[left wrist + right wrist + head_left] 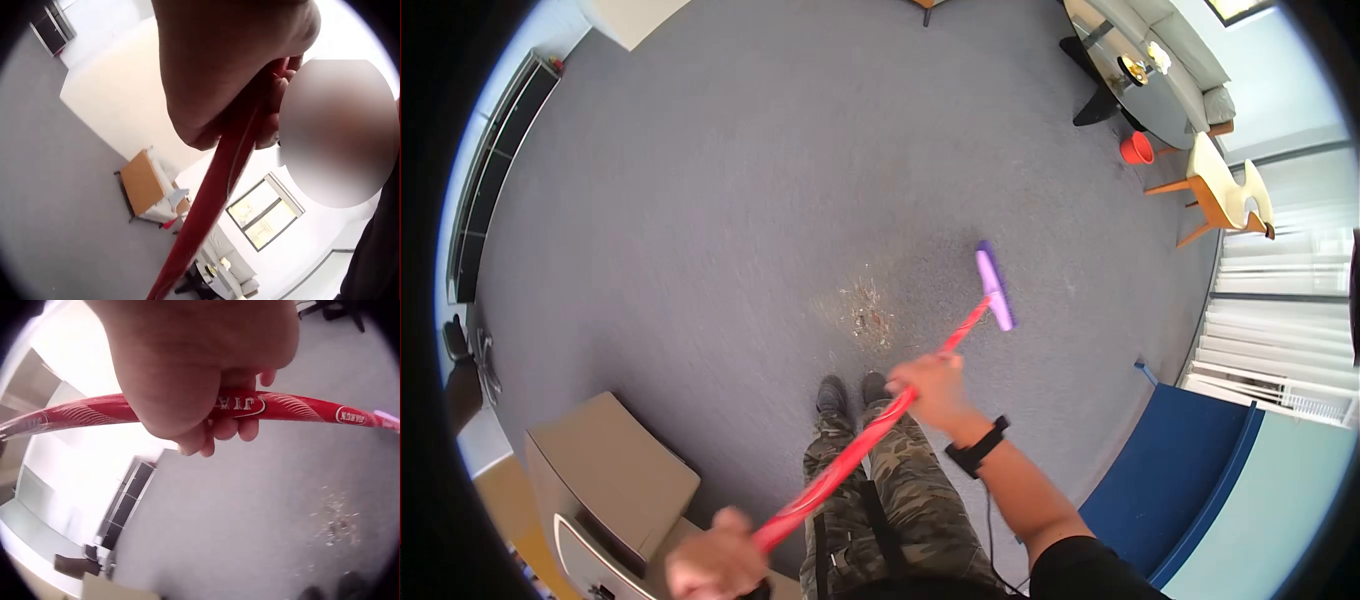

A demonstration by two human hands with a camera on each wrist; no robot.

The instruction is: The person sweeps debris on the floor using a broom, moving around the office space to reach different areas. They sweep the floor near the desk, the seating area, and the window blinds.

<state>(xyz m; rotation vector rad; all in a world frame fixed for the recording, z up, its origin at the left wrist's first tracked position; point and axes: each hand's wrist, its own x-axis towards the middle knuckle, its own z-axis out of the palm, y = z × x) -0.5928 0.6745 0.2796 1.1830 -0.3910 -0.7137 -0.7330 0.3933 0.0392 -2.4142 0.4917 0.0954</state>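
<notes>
Head camera view: a person's left hand (pixel 718 555), fingers curled round the upper end of a red handle (pixel 840 467), anchors a broom over the grey floor (pixel 700 200). Next, toward the floor's middle, pale, flaky debris (pixel 867 318) lies scattered ahead of dark shoes (pixel 832 394). The right hand (pixel 937 392) grips lower down the shaft, holding firmly, with a black wristband (pixel 977 447) behind it. Farther right, the lilac broom head (pixel 994 285) sits just beside the debris, apart from the main patch. Short, low strokes from the outer edge inward would likely work best — the upper hand as pivot, the lower one guiding, pressure light so that crumbs do not scatter. The handle is a smooth, glossy tube with printed lettering; the head, a long narrow bar — darker purple bristles along one side.
</notes>
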